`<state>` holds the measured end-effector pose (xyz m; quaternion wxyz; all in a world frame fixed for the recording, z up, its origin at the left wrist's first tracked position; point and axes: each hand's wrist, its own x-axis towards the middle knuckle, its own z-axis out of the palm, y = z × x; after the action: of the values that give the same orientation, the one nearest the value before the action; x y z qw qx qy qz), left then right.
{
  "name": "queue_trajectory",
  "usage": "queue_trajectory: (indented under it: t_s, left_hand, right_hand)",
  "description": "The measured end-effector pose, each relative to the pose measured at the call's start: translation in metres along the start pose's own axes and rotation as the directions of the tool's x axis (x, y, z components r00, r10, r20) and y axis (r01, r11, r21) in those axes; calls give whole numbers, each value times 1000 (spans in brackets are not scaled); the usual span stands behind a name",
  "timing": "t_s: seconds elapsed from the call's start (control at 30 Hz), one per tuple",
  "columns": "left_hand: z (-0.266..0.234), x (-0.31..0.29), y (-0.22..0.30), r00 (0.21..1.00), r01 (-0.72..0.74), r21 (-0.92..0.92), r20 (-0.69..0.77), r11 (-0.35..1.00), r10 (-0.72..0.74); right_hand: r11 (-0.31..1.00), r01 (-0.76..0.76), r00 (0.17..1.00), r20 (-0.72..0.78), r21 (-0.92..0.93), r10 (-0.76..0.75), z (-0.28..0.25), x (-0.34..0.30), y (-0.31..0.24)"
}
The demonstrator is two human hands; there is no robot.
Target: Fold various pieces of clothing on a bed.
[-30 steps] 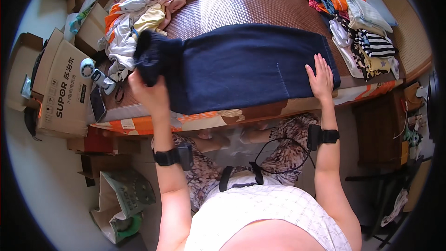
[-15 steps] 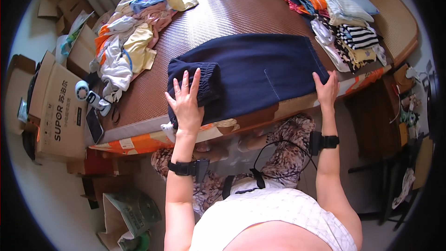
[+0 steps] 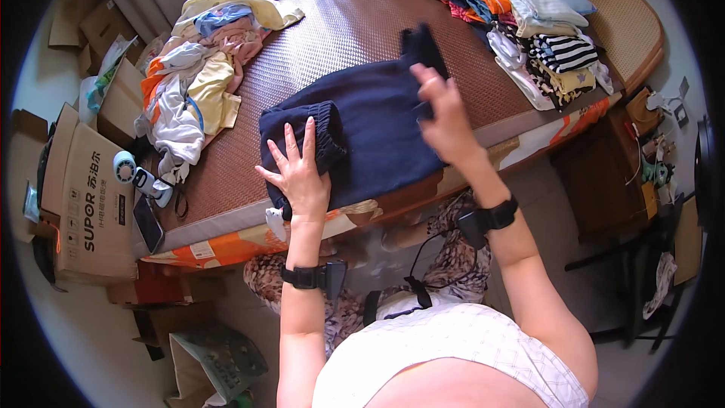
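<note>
Navy blue pants (image 3: 374,121) lie folded at the bed's near edge, a gathered elastic edge showing at their left end. My left hand (image 3: 300,177) rests flat over that left end with its fingers spread. At the other end my right hand (image 3: 447,122), smeared by motion, grips the fabric and lifts it up and over toward the left. The raised flap is blurred, and its far corner stands above the woven mat. Part of the right hand's grip is hard to make out.
A brown woven mat (image 3: 340,30) covers the bed. Loose clothes (image 3: 215,83) are heaped at the left; folded clothes (image 3: 563,53) are stacked at the right. Near the left edge lie a phone (image 3: 149,223) and a small handheld fan (image 3: 140,174). Cardboard boxes (image 3: 91,204) stand beside the bed.
My right hand has moved left and away from me, carrying the right end of the pants up and inward. My left hand still presses on the left end.
</note>
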<state>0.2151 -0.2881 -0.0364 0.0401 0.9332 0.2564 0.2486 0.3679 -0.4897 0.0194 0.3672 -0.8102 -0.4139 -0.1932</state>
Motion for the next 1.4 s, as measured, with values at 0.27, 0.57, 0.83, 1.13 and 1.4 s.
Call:
queue_trajectory:
  t_s: [0.27,0.57,0.83,1.13,1.4]
  left_hand:
    - [-3,1,5,1000,-6,19,4,1000,6]
    - [-3,1,3,1000,-9,37,-6,999,9]
    - [-17,1,6,991,-48,-15,123,999,49]
    - [-33,33,-14,985,-171,-319,-26,932,172]
    - [21,25,22,957,-285,-40,52,958,286]
  right_hand:
    - [998,51,954,296,-20,-43,40,-27,-18]
    - [984,177,928,328,23,-174,40,-32,-20]
    - [892,-431,898,-36,137,439,-2,-51,27]
    - [869,-495,865,-87,9,493,17,-72,47]
    - [881,-113,976,-112,459,184,31,23,-93]
